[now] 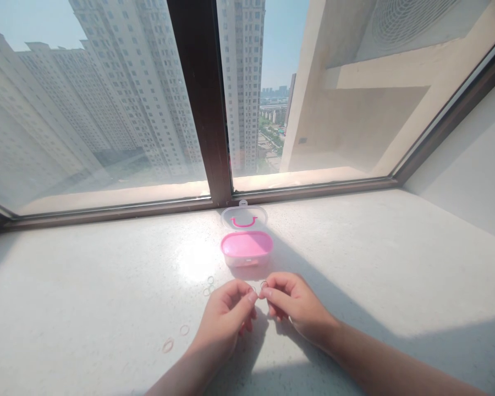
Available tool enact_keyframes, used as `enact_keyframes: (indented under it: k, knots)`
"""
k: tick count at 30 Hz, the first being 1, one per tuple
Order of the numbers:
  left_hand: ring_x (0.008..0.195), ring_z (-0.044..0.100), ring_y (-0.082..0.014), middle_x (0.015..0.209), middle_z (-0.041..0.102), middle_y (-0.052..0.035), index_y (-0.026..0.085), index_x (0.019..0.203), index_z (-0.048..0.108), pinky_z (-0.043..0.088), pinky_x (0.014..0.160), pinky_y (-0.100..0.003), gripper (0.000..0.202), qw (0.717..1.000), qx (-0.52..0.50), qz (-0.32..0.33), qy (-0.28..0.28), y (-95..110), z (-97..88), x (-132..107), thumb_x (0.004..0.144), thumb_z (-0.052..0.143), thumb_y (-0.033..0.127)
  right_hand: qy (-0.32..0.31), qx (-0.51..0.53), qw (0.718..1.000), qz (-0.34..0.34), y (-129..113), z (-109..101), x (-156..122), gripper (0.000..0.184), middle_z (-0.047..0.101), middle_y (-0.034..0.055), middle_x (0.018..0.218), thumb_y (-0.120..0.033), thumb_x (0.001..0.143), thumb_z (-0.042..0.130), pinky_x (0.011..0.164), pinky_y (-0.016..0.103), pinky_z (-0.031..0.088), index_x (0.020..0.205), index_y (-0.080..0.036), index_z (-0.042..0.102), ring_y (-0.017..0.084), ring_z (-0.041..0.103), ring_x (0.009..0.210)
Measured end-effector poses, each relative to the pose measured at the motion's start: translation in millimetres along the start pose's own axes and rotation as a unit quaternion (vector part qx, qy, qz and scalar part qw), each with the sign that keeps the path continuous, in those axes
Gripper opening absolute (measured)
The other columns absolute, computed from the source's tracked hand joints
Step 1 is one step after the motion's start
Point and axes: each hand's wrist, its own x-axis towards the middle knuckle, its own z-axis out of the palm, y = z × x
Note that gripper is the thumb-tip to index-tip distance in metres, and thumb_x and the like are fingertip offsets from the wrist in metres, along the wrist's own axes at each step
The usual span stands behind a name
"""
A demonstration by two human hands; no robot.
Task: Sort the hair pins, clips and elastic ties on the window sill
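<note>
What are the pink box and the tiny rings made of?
The pink box looks like smooth, glossy plastic: see-through lid, light shining through its tinted walls. The tiny rings on the sill look like thin, translucent rubber or silicone bands, though they are too small to be sure.

My white speckled bench (pixel 375 264) is carrying a pink box (pixel 246 246), its clear lid (pixel 243 216) lying open behind; small loose rings (pixel 168 345) are lying front-left.

No readable text, label, brand or number shows anywhere, neither on the pink box (pixel 246 247) nor its clear lid (pixel 243 216).
</note>
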Motion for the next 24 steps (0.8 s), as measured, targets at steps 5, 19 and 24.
enact_keyframes:
  k: [5, 19, 24]
  knots:
    - [0.043, 0.044, -0.0082, 0.053, 0.055, 0.0018, 0.015, 0.068, 0.057, 0.033, 0.045, -0.02, 0.029, 1.0, 0.003, 0.004, 0.0, -0.2, -0.5, 0.5, 0.077, 0.066, 0.041, -0.002, -0.002, 1.0, 0.001, 0.1, -0.2, 0.2, 0.026, 0.053, -0.0022, 0.049, -0.036, 0.076, 0.064, 0.045, 0.02, 0.033, 0.063, -0.015, 0.055, 0.007, 0.043, 0.043]
    - [0.044, 0.045, -0.0085, 0.053, 0.055, 0.0014, 0.015, 0.067, 0.057, 0.033, 0.045, -0.02, 0.03, 1.0, 0.003, 0.008, -0.006, -0.4, -0.9, -0.2, 0.077, 0.067, 0.041, 0.001, -0.002, 1.0, -0.002, 2.3, -0.7, 0.9, 0.024, 0.052, -0.0025, 0.049, -0.035, 0.077, 0.063, 0.045, 0.02, 0.035, 0.065, -0.016, 0.056, 0.008, 0.044, 0.043]
    - [0.044, 0.045, -0.0083, 0.053, 0.055, 0.0012, 0.015, 0.067, 0.057, 0.033, 0.046, -0.02, 0.029, 1.0, 0.009, 0.01, -0.01, -0.5, -1.6, -0.9, 0.078, 0.065, 0.04, 0.002, 0.002, 1.0, 0.001, 0.8, 0.0, 1.0, 0.024, 0.052, -0.0025, 0.049, -0.035, 0.075, 0.064, 0.045, 0.021, 0.034, 0.064, -0.016, 0.056, 0.008, 0.043, 0.043]
